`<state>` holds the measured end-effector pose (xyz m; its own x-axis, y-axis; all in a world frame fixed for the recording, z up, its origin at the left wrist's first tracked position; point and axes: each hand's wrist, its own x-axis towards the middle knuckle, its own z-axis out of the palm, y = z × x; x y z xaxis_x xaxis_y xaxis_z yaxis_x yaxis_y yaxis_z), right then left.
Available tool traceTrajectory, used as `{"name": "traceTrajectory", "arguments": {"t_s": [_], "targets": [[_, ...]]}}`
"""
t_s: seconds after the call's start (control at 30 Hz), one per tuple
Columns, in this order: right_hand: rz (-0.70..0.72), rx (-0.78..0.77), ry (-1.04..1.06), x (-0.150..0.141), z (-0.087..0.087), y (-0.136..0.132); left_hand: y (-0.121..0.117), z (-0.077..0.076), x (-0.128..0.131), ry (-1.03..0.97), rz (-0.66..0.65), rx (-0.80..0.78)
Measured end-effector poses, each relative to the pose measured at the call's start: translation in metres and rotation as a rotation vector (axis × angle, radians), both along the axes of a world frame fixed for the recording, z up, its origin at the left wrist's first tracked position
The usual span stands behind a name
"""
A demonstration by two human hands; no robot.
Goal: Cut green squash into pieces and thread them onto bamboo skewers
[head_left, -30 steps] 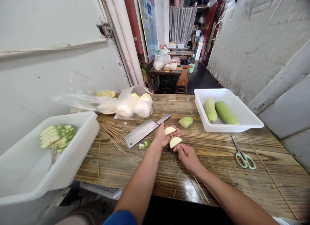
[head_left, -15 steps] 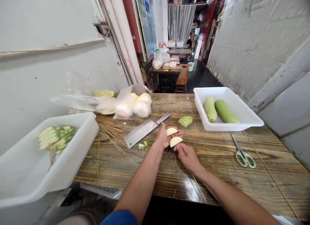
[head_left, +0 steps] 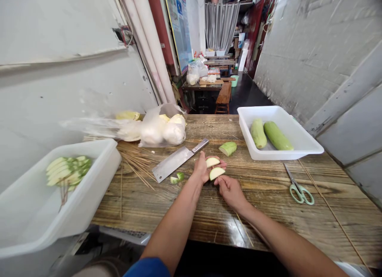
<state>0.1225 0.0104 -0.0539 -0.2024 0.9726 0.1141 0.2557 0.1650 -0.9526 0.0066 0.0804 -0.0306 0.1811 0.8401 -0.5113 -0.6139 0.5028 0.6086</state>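
Two pale half-round zucchini slices, the farther zucchini slice [head_left: 213, 162] and the nearer zucchini slice [head_left: 217, 173], are lined up on a thin wooden skewer. My left hand [head_left: 203, 167] is turned palm up, with the farther slice held on its fingers. Thumb and fingers of my right hand [head_left: 231, 191] pinch the skewer just below the nearer slice; most of the stick is hidden. A cleaver [head_left: 176, 160] lies to the left of my hands, near small green zucchini end pieces [head_left: 177, 178]. Beyond my hands rests a cut zucchini piece [head_left: 228, 148].
At left, a white tub [head_left: 98, 169] holds skewered slices. Loose skewers [head_left: 135, 159] lie beside it, below a plastic bag of pale vegetables [head_left: 162, 129]. On the right are a white tray [head_left: 304, 149] with two whole zucchini [head_left: 277, 136] and green-handled scissors [head_left: 299, 189].
My hands and the skewered slices hold almost the same pose. The whole view has shifted very slightly; nothing has been picked up or put down.
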Motion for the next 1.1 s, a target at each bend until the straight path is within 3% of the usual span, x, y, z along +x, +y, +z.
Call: {"name": "traceTrajectory", "arguments": {"t_s": [0.53,0.67,0.87,1.0,1.1], "targets": [[-0.015,-0.038,0.064,0.0,-0.006,0.006,-0.002,-0.002,0.007,-0.059,-0.02,-0.01],[-0.012,-0.089,0.161,-0.001,-0.007,0.007,-0.001,0.002,0.002,-0.133,-0.057,0.019],[0.217,-0.326,0.611,0.011,0.011,0.016,-0.007,0.02,-0.006,-0.358,-0.129,0.333],[0.234,-0.303,0.733,0.02,0.022,0.022,-0.015,0.024,-0.002,-0.334,-0.192,0.499],[0.325,-0.349,0.75,0.027,0.023,0.025,-0.019,0.024,0.002,-0.283,-0.167,0.609]]}}
